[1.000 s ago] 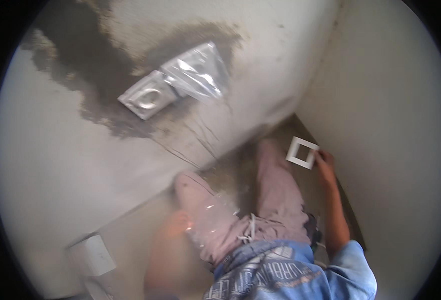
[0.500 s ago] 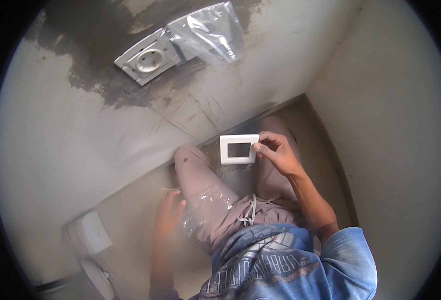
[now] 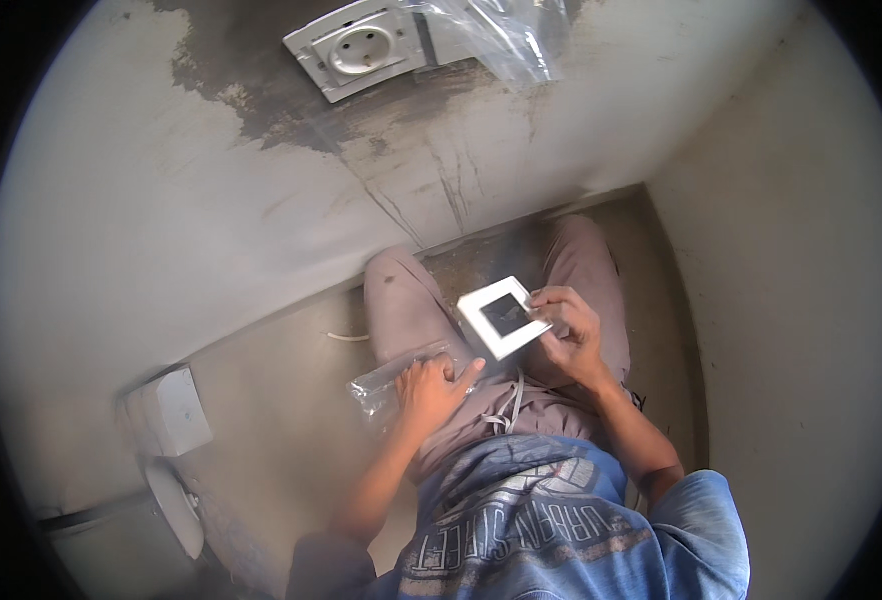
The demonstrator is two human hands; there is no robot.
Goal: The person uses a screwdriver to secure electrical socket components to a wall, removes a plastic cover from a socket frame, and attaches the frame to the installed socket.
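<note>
A white rectangular cover frame (image 3: pixel 477 316) with an open middle is tilted above my lap. My right hand (image 3: pixel 573 335) pinches its right side between thumb and fingers. Over my left thigh, my left hand (image 3: pixel 429 392) has its fingers curled onto a crumpled clear plastic bag (image 3: pixel 373 390), with the thumb sticking out toward the frame. Up on the wall, a white power socket (image 3: pixel 361 48) shows its bare mounting plate. Beside it, a second clear plastic bag (image 3: pixel 511 35) covers much of another white unit.
Grey patchy plaster (image 3: pixel 246 75) surrounds the socket. On the floor at left stands a white box (image 3: pixel 169 412), near a rounded pale object (image 3: pixel 173 508). A thin white strip (image 3: pixel 348 337) lies by my left knee. The side wall (image 3: pixel 791 260) rises close on my right.
My left hand has come up from beside my thigh onto the plastic bag. In my right hand, the frame has turned from level to tilted. The view has shifted, placing the socket higher.
</note>
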